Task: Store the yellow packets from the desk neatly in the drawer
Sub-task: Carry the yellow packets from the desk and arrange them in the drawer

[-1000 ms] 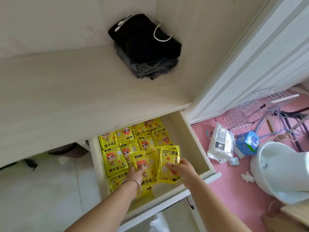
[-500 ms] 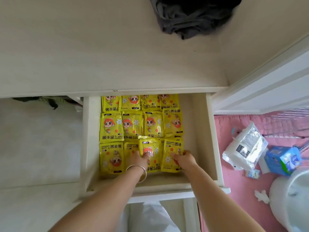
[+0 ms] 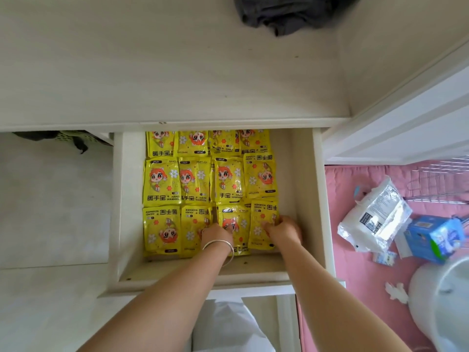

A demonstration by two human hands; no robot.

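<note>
Several yellow hand-warmer packets lie flat in three rows inside the open white drawer, under the desk's front edge. My left hand, with a silver bangle on its wrist, presses its fingers on a front-row packet. My right hand rests on the front-row packet at the right end, fingers bent on its right edge. Both hands lie flat on packets; neither lifts one. The back row is partly hidden under the desk top.
The pale wooden desk top carries a dark folded cloth at the back. To the right, on a pink mat, lie a silver-white bag, a blue box and a white tub. A bare strip runs along the drawer's right side.
The view has swung down to look straight into the drawer. The right-end packet, held tilted before, now lies flat in the front row. Both hands stay pressing on front-row packets.
</note>
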